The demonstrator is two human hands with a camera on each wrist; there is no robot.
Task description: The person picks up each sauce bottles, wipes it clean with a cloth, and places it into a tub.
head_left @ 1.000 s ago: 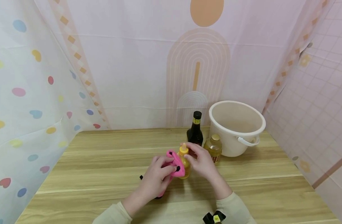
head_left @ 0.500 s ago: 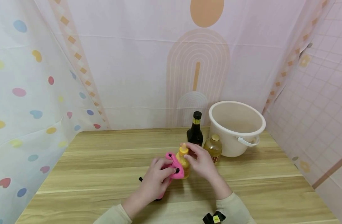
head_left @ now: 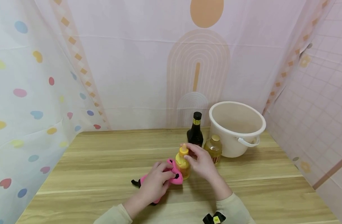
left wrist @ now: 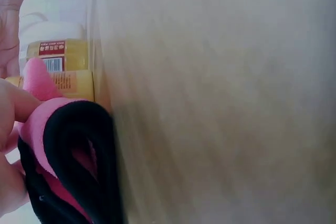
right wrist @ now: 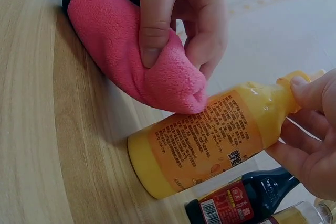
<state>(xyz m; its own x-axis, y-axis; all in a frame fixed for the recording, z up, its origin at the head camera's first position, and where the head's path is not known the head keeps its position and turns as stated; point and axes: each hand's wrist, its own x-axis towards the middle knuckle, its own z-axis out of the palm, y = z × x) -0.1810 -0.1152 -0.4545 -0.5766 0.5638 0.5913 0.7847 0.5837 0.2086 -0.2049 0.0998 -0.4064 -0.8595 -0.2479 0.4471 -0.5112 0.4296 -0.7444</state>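
Note:
My left hand (head_left: 155, 180) pinches a folded pink cloth (right wrist: 113, 35) with black edging, thumb on top. The cloth lies against the side of an upright yellow squeeze bottle (right wrist: 210, 140), over its printed label. Around that bottle's neck, just under the nozzle, my right hand (head_left: 202, 163) curls its thumb and fingers. In the left wrist view the cloth's looped black edge (left wrist: 79, 108) fills the lower left, partly hiding the bottle. The loose end of the cloth hangs down to the table below my left hand.
Behind my right hand stand a dark bottle (head_left: 195, 134) with a black cap and a jar of amber liquid (head_left: 213, 148). A white bucket (head_left: 228, 147) with a handle is at the back right. Patterned curtains (head_left: 131, 77) surround the wooden table (head_left: 109, 152).
My left hand has slid the cloth a little down the bottle's side, toward me, showing more of the yellow shoulder. My right hand stays on the neck.

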